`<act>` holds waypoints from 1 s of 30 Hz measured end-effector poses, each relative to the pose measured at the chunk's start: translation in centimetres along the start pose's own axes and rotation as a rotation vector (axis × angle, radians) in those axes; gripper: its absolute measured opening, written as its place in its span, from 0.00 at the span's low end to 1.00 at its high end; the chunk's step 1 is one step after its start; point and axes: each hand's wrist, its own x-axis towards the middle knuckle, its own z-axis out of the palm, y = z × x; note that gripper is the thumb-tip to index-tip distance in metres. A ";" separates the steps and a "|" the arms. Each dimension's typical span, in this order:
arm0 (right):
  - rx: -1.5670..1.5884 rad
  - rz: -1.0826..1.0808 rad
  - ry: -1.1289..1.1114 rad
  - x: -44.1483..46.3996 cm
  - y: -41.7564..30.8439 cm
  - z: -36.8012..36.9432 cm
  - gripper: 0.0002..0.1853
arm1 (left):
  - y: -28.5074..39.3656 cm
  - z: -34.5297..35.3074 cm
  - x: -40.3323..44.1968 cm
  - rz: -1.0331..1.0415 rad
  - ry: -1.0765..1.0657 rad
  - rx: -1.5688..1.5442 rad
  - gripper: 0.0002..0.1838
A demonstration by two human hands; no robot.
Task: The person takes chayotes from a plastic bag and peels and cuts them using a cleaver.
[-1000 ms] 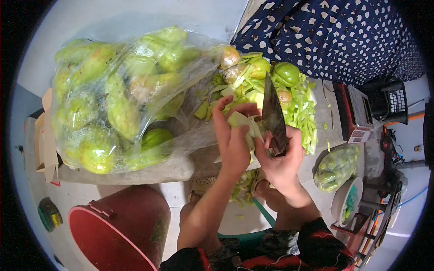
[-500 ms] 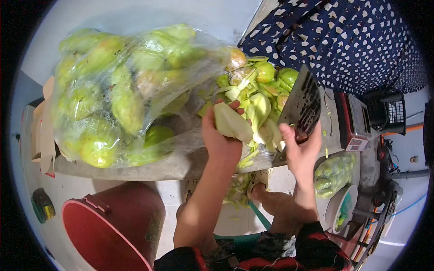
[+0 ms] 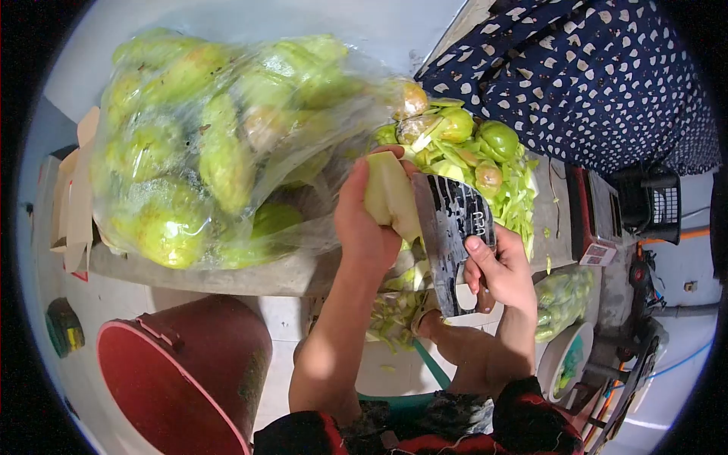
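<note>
Head view: peeled fruit [image 3: 388, 194] pale green, grooved, beside knife [image 3: 449, 227].

My place: food-preparation corner, home or shop unclear; broad blade [image 3: 450, 235], bagged green fruit [image 3: 225, 159], heaped peelings [image 3: 517, 205], red bin [image 3: 227, 345], tiled floor [image 3: 284, 322].

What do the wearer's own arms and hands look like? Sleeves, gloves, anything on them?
Left hand and right hand: human, five-fingered, ungloved. Forearms bare; no watch, bracelet or cables visible. Sleeves: short, black with red patches, thin pale jagged lines on the right one.
</note>
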 end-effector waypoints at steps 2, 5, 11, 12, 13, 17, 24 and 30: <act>-0.014 0.009 -0.003 0.2 0.1 -0.2 0.14 | 0.1 -0.2 0.0 -0.023 -0.019 0.002 0.21; -0.021 0.007 -0.002 0.3 0.2 -0.2 0.14 | 0.1 -0.3 0.1 -0.016 -0.068 0.037 0.20; -0.030 -0.002 0.025 0.3 0.4 -0.3 0.14 | 0.0 0.7 -0.7 0.005 -0.047 0.079 0.19; -0.035 -0.003 0.021 0.3 0.4 -0.4 0.14 | 0.1 0.7 -0.7 0.012 -0.054 0.105 0.18; -0.031 -0.015 0.022 0.3 0.2 -0.5 0.14 | 0.2 0.7 -0.7 0.017 -0.052 0.100 0.18; -0.026 -0.026 0.028 0.2 -0.1 -0.7 0.14 | -0.1 0.5 -0.7 0.019 -0.082 0.114 0.19; -0.026 -0.031 0.030 0.4 0.4 -0.4 0.14 | 0.0 0.7 -0.7 0.055 -0.042 0.194 0.21; 0.029 -0.047 0.015 0.6 0.7 -0.3 0.15 | -0.6 0.4 -0.7 0.010 -0.036 0.133 0.21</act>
